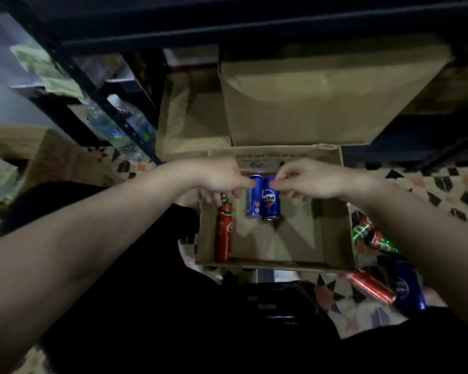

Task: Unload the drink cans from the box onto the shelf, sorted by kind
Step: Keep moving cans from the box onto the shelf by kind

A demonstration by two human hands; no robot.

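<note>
the left hand (222,182) pinches one blue can (254,198) and the right hand (305,179) pinches the blue can beside it (271,199), both inside the box (333,238). i think it is best to lift straight up, avoiding the red can (223,238) below the left hand.

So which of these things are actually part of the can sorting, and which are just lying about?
Part of the job:
- cardboard box
- two blue cans, one pinched by each hand: left hand, right hand
- red can in the box
- loose cans on the floor

Just lying about:
- water bottles
- brown paper bags
</note>
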